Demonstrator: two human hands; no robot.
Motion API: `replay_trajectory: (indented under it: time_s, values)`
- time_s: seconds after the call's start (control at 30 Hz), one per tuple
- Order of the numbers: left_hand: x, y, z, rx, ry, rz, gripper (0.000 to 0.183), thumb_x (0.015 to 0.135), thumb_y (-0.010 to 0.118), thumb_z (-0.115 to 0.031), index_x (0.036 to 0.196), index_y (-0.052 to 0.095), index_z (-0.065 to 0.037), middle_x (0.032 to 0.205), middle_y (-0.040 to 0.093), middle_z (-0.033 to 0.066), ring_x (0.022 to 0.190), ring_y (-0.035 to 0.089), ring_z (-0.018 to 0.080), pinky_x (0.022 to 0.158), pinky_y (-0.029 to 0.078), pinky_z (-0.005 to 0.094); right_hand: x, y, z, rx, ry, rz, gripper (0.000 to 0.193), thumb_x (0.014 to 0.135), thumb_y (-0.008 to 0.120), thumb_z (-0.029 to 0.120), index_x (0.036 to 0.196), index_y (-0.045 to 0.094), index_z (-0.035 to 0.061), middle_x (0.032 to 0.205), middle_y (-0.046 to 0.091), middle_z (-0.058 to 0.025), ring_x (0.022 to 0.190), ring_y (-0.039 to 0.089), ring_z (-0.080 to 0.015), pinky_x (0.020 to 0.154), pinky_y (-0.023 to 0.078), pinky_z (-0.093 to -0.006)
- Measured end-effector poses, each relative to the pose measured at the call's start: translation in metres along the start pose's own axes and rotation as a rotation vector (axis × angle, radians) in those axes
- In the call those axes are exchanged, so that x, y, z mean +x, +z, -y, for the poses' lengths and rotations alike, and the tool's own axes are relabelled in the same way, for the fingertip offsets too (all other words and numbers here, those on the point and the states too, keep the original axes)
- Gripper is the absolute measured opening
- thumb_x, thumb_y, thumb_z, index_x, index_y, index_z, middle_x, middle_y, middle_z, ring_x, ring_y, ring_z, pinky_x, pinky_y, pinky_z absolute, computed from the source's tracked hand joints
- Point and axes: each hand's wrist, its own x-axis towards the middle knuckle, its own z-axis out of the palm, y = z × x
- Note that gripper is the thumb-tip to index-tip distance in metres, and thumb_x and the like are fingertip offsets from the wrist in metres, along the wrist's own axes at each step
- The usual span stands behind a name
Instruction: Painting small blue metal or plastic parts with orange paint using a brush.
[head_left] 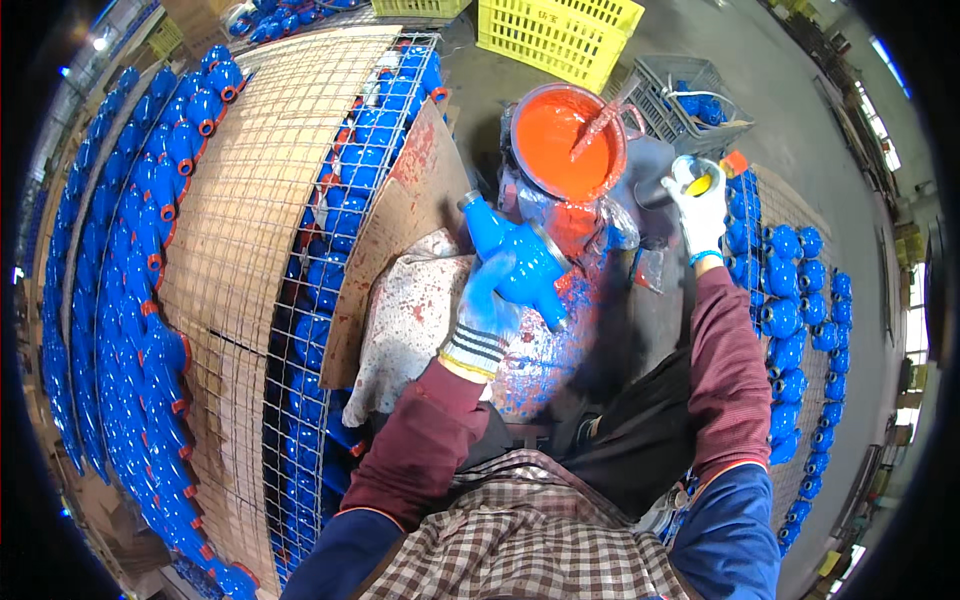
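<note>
My left hand [487,298], in a white knit glove stained blue, grips a blue valve body [523,262] with several pipe-like ends. It is held over my lap, in front of a paint-spattered surface [540,370]. My right hand [698,205], in a white glove, is raised at the right with its fingers curled; a bit of yellow shows between them, and what it holds is not clear. A dark cylindrical shape [654,192] is beside its fingers. Past the valve body stands a bucket [517,150] of orange-red paint, with a paint-coated stick [606,120] leaning in it.
At my left, blue fittings [140,290] with red ends stand in rows beside wire mesh [310,290] and cardboard [265,120]. A spattered cloth [410,330] lies near my left arm. Yellow crates [560,40] and a grey crate [690,100] stand beyond; more blue fittings [785,320] line the right.
</note>
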Motion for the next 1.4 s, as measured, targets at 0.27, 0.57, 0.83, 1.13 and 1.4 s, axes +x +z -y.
replay_trajectory:
  time_s: [0.27,0.57,0.83,1.13,1.4]
  values:
    - [-0.009,0.008,-0.011,-0.070,0.032,0.068,0.076,0.083,0.065,-0.020,0.148,0.025,-0.016,0.130,0.047,0.0084,0.120,0.048,0.0243,0.101,0.042,0.0433,-0.023,-0.032,0.050,0.448,0.021,-0.249,0.038,0.102,0.044,0.031,0.123,0.055,0.0015,0.115,0.061,-0.0070,0.099,0.058,-0.0145,0.087,0.047,-0.0287]
    - [-0.013,0.016,-0.015,-0.069,0.051,0.040,0.064,0.082,0.067,-0.031,0.138,0.039,-0.014,0.129,0.051,0.0089,0.118,0.051,0.0275,0.098,0.045,0.0446,-0.087,0.025,0.085,0.701,0.508,0.109,0.024,0.093,0.061,0.020,0.109,0.062,0.0021,0.079,0.064,-0.0034,0.059,0.057,-0.0080,0.053,0.048,-0.0232]
    - [-0.017,0.033,-0.027,-0.074,0.118,-0.010,0.069,0.082,0.064,-0.044,0.137,0.040,-0.011,0.126,0.054,0.0117,0.112,0.055,0.0280,0.095,0.047,0.0443,-0.073,0.072,0.067,0.520,0.538,0.155,0.028,0.089,0.066,0.025,0.104,0.064,0.0015,0.076,0.067,-0.0062,0.056,0.062,-0.0116,0.051,0.047,-0.0238]
    - [-0.025,0.043,-0.039,-0.060,0.041,0.098,0.082,0.082,0.052,-0.068,0.136,0.039,-0.007,0.111,0.060,0.0195,0.090,0.065,0.0311,0.074,0.056,0.0403,-0.060,0.058,0.068,-0.052,0.331,0.317,0.031,0.089,0.065,0.033,0.092,0.070,0.0028,0.067,0.068,-0.0053,0.057,0.063,-0.0127,0.053,0.047,-0.0254]
    - [-0.056,0.053,-0.013,0.192,0.305,0.042,0.078,0.079,0.074,-0.033,0.139,0.031,-0.007,0.131,0.045,0.0126,0.113,0.055,0.0275,0.087,0.052,0.0442,-0.124,-0.055,0.126,1.087,0.690,0.149,0.036,0.097,0.054,0.031,0.118,0.052,0.0020,0.103,0.061,-0.0127,0.081,0.065,-0.0209,0.070,0.055,-0.0308]
